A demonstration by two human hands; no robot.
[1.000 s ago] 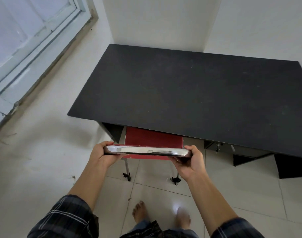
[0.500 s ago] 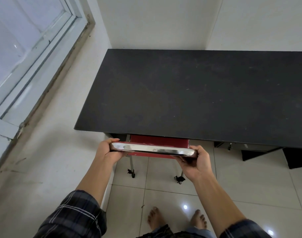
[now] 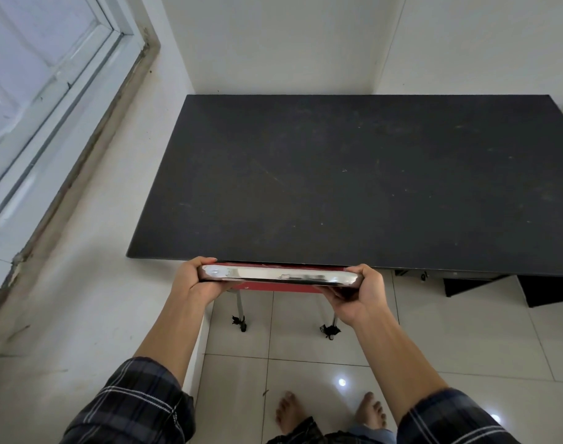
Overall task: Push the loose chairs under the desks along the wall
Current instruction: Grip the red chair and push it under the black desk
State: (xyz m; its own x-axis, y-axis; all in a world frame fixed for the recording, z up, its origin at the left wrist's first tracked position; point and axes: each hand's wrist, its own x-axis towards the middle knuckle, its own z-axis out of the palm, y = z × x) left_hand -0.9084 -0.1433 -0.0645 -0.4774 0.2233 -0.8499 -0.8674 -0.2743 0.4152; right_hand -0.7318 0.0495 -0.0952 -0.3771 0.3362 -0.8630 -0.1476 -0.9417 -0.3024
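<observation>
Gripping chair [image 3: 278,277] top rail — left hand [image 3: 190,282], right hand [image 3: 358,294] — at desk [image 3: 353,184] edge

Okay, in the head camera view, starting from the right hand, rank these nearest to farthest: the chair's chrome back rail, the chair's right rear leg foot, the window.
1. chrome back rail: gripped by the right hand at its right end.
2. right rear leg foot: on the floor tiles just below that hand.
3. window: far off at the upper left, past the left hand.
</observation>
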